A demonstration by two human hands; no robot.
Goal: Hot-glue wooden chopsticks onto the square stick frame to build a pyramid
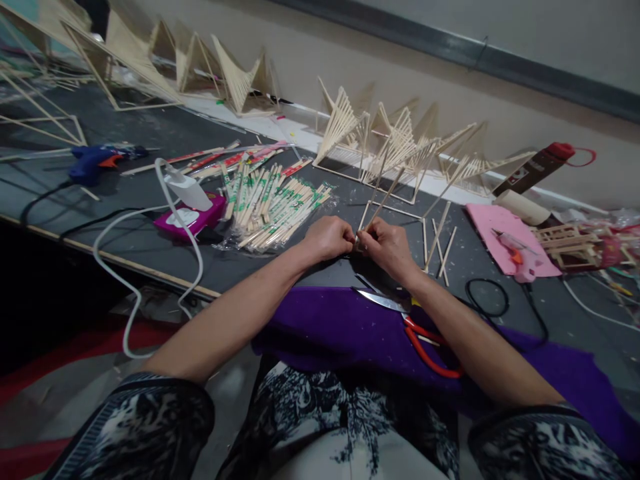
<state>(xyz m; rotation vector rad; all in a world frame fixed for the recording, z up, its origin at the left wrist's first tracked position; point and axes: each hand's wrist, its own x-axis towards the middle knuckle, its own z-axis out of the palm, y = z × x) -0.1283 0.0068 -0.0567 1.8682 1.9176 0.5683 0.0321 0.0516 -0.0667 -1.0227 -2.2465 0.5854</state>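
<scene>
My left hand point(330, 239) and my right hand point(389, 248) meet at the near left corner of a wooden stick frame point(400, 212) on the dark table. The fingers of both hands are pinched closed at this corner, hiding the joint itself. A thin wooden stick point(389, 192) slants up and away from my right hand. Several loose sticks point(441, 247) lie to the right of that hand. Closer to my body, scissors with red handles point(434, 359) rest partly open on a purple cloth point(320, 327), under my right forearm.
Left of my hands are packets of wrapped chopsticks point(280, 207), a magenta power box point(193, 217) with a white cable and a blue glue gun point(93, 163). Stick models point(345, 127) line the wall. A pink glue gun point(523, 260) lies at right, near a dark red bottle point(535, 170).
</scene>
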